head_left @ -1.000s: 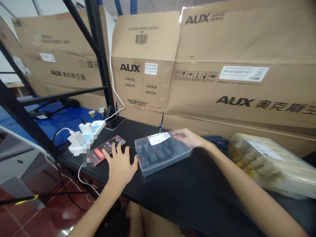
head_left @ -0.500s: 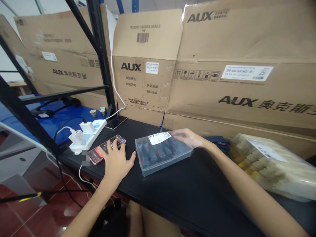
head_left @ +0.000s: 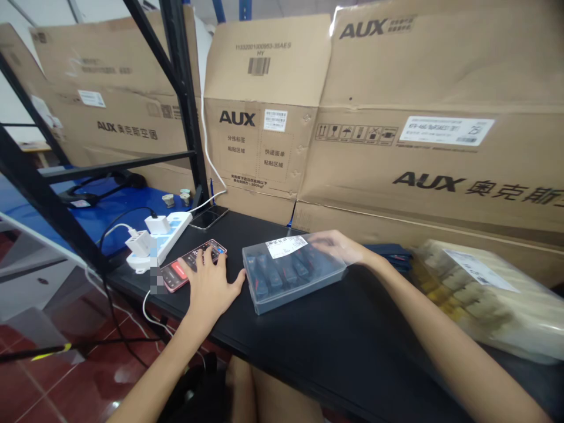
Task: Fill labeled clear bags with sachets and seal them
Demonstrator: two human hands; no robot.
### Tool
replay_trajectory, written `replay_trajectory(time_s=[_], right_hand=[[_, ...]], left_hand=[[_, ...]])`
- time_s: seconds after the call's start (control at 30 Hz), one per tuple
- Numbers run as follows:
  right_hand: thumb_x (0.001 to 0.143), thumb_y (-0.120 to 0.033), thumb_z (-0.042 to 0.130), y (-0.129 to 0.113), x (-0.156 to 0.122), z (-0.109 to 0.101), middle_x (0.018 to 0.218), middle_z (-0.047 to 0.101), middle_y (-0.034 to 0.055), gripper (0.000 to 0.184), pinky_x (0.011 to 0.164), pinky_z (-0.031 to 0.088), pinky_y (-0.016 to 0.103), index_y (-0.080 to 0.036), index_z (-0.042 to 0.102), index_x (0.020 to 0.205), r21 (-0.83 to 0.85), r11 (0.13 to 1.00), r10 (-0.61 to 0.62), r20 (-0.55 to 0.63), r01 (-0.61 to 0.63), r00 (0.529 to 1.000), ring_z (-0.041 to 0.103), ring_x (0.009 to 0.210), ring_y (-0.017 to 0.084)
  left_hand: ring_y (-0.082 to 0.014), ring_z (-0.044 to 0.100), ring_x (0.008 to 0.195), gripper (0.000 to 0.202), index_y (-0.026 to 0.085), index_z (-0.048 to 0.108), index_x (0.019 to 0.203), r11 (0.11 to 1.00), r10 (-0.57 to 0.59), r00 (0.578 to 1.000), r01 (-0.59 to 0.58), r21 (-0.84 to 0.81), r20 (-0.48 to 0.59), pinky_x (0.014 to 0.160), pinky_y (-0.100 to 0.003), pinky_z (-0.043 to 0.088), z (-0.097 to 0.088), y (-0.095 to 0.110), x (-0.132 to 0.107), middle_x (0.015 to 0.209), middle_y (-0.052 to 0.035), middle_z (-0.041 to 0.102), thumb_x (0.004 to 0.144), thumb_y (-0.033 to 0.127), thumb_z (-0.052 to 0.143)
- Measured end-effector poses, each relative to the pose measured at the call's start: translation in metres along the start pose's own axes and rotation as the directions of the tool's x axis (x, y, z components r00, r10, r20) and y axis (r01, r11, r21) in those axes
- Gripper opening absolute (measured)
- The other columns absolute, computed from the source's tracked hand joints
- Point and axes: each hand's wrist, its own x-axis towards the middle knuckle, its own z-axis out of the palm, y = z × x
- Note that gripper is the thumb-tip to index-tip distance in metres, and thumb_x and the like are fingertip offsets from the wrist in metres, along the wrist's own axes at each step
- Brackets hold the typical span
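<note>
My left hand [head_left: 211, 282] spreads its fingers over a pink-edged smartphone [head_left: 177, 272] with a lit screen showing a red button. The fingertips are at the screen; whether they press it I cannot tell. My right hand [head_left: 331, 242] curls round the far right corner of a clear plastic box [head_left: 282, 301], partly seen through the plastic. Inside the box lie several dark blue objects [head_left: 274, 273] with small red marks. A white printed label [head_left: 286, 246] sits on its lid. The box rests on the black table [head_left: 335, 346], right of my left thumb.
A white power strip [head_left: 174, 238] with plugged-in chargers is left of the phone, with a second phone [head_left: 208, 217] behind it. Dark folded items [head_left: 388, 257] and a plastic-wrapped pack [head_left: 489, 299] lie at right. Cardboard sheets [head_left: 396, 147] wall the back.
The view has shifted slightly, moving everything a little to the right. My left fingers have moved slightly over the phone, showing more of the screen. My right hand stays at the box.
</note>
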Motion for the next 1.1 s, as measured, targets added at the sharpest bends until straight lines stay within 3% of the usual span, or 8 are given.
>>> replay_trajectory(time_s=[0.6, 0.7, 0.77, 0.83, 0.87, 0.93, 1.03, 1.1], right_hand=[[0.100, -0.059, 0.062, -0.007, -0.002, 0.000, 0.114, 0.083, 0.0134, 0.049, 0.095, 0.061, 0.047, -0.014, 0.079, 0.112, -0.044, 0.999, 0.007, -0.020, -0.008, 1.000, 0.077, 0.098, 0.029], [0.100, -0.058, 0.063, -0.014, -0.003, -0.002, 0.123, 0.083, 0.0132, 0.051, 0.098, 0.062, 0.048, -0.016, 0.080, 0.123, -0.005, 1.000, 0.009, -0.020, -0.009, 1.000, 0.078, 0.107, 0.030], [0.101, -0.056, 0.064, -0.028, -0.005, -0.007, 0.130, 0.081, 0.0119, 0.051, 0.102, 0.061, 0.048, -0.019, 0.077, 0.134, 0.004, 1.000, -0.021, -0.021, 0.021, 1.000, 0.077, 0.114, 0.031], [0.103, -0.053, 0.063, -0.050, -0.009, -0.015, 0.134, 0.080, 0.0109, 0.049, 0.107, 0.060, 0.049, -0.022, 0.077, 0.138, -0.035, 0.995, -0.093, -0.061, 0.091, 0.994, 0.077, 0.118, 0.031], [0.104, -0.051, 0.064, -0.062, -0.012, -0.019, 0.135, 0.080, 0.0107, 0.046, 0.109, 0.059, 0.049, -0.022, 0.078, 0.136, -0.076, 0.989, -0.137, -0.101, 0.130, 0.985, 0.076, 0.119, 0.031], [0.102, -0.048, 0.067, -0.089, -0.021, -0.027, 0.134, 0.080, 0.0103, 0.041, 0.112, 0.057, 0.051, -0.023, 0.080, 0.132, -0.168, 0.972, -0.201, -0.222, 0.166, 0.954, 0.076, 0.121, 0.033], [0.098, -0.043, 0.076, -0.128, -0.038, -0.031, 0.123, 0.084, 0.0077, 0.039, 0.112, 0.056, 0.054, -0.025, 0.080, 0.132, -0.216, 0.967, -0.216, -0.401, 0.138, 0.890, 0.078, 0.116, 0.033], [0.096, -0.040, 0.078, -0.149, -0.048, -0.029, 0.117, 0.085, 0.0049, 0.039, 0.112, 0.057, 0.053, -0.027, 0.080, 0.133, -0.164, 0.972, -0.223, -0.430, 0.167, 0.875, 0.079, 0.112, 0.031]], left_hand=[[-0.0477, 0.046, 0.149, 0.047, 0.012, 0.075, 0.121, 0.999, 0.052, 0.997, -0.053, -0.007, -0.059, 0.126, -0.080, 0.006, -0.002, 0.000, -0.002, 0.147, -0.0302, 0.061, 0.099, 0.050, 0.057], [-0.0448, 0.054, 0.141, 0.036, 0.014, 0.075, 0.116, 0.989, 0.048, 0.994, -0.060, -0.134, -0.095, 0.127, -0.072, 0.019, -0.008, 0.003, -0.002, 0.145, -0.0264, 0.064, 0.101, 0.037, 0.051], [-0.0414, 0.059, 0.134, 0.035, 0.018, 0.075, 0.114, 0.943, 0.015, 0.997, -0.039, -0.330, -0.073, 0.122, -0.063, 0.034, -0.013, 0.008, -0.004, 0.138, -0.0215, 0.070, 0.102, 0.035, 0.047], [-0.0382, 0.065, 0.126, 0.036, 0.021, 0.074, 0.115, 0.801, -0.034, 0.998, 0.055, -0.596, 0.047, 0.115, -0.057, 0.044, -0.017, 0.019, -0.007, 0.127, -0.0165, 0.075, 0.104, 0.043, 0.048], [-0.0364, 0.068, 0.122, 0.037, 0.022, 0.073, 0.119, 0.679, -0.059, 0.989, 0.137, -0.722, 0.132, 0.112, -0.054, 0.047, -0.019, 0.026, -0.010, 0.123, -0.0144, 0.077, 0.104, 0.048, 0.051], [-0.0326, 0.072, 0.119, 0.039, 0.024, 0.069, 0.125, 0.335, -0.093, 0.955, 0.296, -0.895, 0.281, 0.106, -0.048, 0.052, -0.024, 0.040, -0.015, 0.124, -0.0118, 0.077, 0.101, 0.054, 0.060], [-0.0284, 0.074, 0.118, 0.048, 0.028, 0.059, 0.135, -0.161, -0.101, 0.916, 0.371, -0.915, 0.389, 0.098, -0.042, 0.058, -0.031, 0.061, -0.023, 0.131, -0.0098, 0.075, 0.097, 0.054, 0.072], [-0.0262, 0.075, 0.118, 0.062, 0.031, 0.054, 0.142, -0.316, -0.112, 0.896, 0.378, -0.870, 0.430, 0.096, -0.039, 0.060, -0.033, 0.069, -0.027, 0.133, -0.0080, 0.075, 0.091, 0.049, 0.083]])
